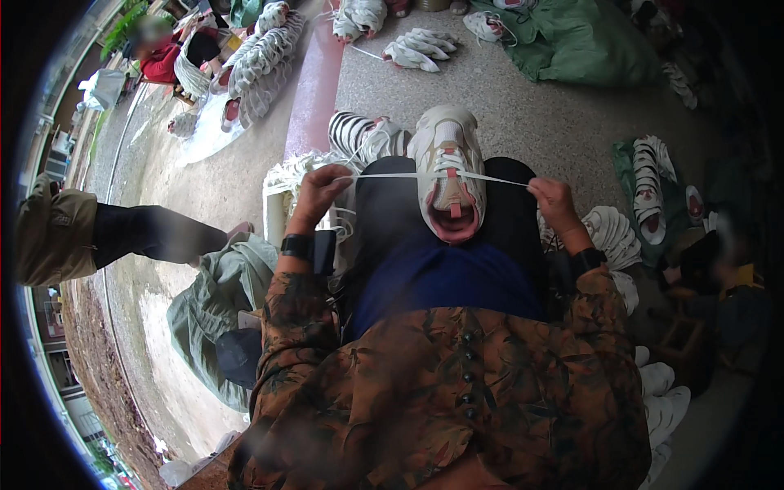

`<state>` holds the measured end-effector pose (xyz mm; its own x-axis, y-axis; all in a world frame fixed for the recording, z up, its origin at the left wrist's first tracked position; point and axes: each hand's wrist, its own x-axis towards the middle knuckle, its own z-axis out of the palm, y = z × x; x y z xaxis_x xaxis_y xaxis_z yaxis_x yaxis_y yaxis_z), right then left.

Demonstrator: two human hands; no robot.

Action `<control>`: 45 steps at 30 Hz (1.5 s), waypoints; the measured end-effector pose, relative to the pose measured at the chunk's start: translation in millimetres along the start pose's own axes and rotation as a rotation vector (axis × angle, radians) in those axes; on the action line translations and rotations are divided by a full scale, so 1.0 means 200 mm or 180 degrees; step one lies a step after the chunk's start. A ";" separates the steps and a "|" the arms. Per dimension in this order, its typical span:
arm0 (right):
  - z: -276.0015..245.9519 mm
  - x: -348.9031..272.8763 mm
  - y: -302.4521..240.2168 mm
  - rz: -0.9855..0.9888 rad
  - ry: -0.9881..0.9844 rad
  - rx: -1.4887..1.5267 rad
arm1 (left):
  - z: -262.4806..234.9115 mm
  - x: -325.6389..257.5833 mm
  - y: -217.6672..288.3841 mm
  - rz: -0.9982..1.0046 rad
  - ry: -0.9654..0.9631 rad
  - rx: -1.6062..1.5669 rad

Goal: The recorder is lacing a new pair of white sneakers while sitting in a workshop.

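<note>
A shoe (447, 175), white with pink trim, lies on the person's lap, opening toward the body and toe pointing away. A white lace (408, 175) runs through it and stretches taut to both sides. The left hand (317, 194) has its fingers closed on the left end of the lace, just beside the left knee. The right hand (556, 204) pinches the right end, fingers closed on it, a little outside the right thigh. Both wrists carry dark bands.

Just under the left hand a bundle of white laces (287, 175) hangs over a pale block on the floor. A grey-green sack (216, 298) slumps on the floor at the left, and another person's leg (122, 233) crosses in from the left edge. To the right, white soles (612, 233) are stacked close beside the right hand, with more shoes on a green cloth (629, 175) past them.

Beyond the knees, a striped shoe (359, 135) stands on the floor just behind the lap. Farther off lie more pairs (420, 49), a green sack (580, 41) and a long row of shoes (261, 65) beside a seated person in red (163, 57).
</note>
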<state>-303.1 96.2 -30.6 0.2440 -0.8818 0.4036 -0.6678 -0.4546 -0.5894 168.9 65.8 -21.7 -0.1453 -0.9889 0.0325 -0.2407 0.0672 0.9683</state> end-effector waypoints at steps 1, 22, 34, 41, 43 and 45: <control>-0.09 -0.05 0.07 0.0245 -0.0107 -0.0190 | -0.09 -0.04 -0.03 0.0030 0.0123 0.0171; -0.71 -0.98 0.84 0.2407 0.0012 -0.1751 | -0.81 -0.66 -0.70 -0.1999 0.0916 0.2250; 0.22 0.21 -0.29 0.1499 -0.0672 0.2784 | 0.44 -0.02 0.23 -0.1038 -0.1710 -0.0987; 0.42 0.27 -0.29 0.1282 0.0081 0.1742 | 0.56 0.07 0.30 -0.1092 -0.0810 -0.1120; 0.40 0.27 -0.31 0.1368 -0.0116 0.1048 | 0.56 0.06 0.31 -0.1126 -0.0836 -0.1236; 0.40 0.28 -0.36 0.0243 0.0343 -0.0043 | 0.56 0.05 0.30 -0.1196 -0.0784 -0.1294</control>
<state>-184.6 68.7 -21.9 0.1157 -0.8948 0.4312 -0.6911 -0.3843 -0.6121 44.5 74.7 9.6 -0.3509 -0.8719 -0.3414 0.0604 -0.3849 0.9210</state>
